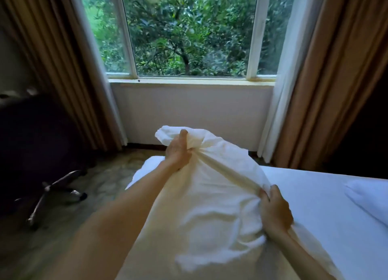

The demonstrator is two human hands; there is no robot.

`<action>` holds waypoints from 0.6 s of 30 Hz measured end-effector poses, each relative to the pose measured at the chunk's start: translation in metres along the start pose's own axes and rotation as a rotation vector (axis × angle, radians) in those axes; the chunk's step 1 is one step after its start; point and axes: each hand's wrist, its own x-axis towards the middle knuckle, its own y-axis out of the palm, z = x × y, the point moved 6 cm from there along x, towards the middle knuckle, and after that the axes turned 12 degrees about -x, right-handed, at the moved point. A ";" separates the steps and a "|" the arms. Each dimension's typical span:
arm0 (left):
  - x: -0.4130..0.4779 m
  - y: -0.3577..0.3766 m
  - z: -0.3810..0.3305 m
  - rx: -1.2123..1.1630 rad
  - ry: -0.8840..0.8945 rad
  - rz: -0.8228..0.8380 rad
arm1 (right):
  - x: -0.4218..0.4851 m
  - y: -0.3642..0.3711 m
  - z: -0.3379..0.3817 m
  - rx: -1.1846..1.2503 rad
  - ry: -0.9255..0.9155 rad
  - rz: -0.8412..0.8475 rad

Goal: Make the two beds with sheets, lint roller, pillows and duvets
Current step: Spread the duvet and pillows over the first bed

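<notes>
while both hands grip it, pillow (pixel 210 195) stretches between.

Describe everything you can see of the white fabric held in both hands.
The white fabric looks like soft, creased cotton, bunched and puffed; whether it holds a pillow I cannot tell. It lies over the edge of the white bed. The left hand grips its far, raised end, the right hand its near side, with a taut fold between them.

Both bare arms outstretched, left hand (pixel 177 151) farther forward, right hand (pixel 275 212) nearer, each fisted in white fabric (pixel 210 185).
</notes>
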 end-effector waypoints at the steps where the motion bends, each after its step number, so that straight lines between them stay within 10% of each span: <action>1: 0.000 -0.021 0.032 0.074 -0.074 -0.001 | -0.018 0.027 0.018 -0.008 -0.025 0.084; 8: -0.115 -0.022 0.225 0.286 -0.468 0.467 | -0.137 0.176 0.023 -0.293 -0.099 1.310; 18: -0.174 0.126 0.157 0.226 -0.357 0.786 | -0.063 0.070 -0.061 -0.366 -0.156 0.893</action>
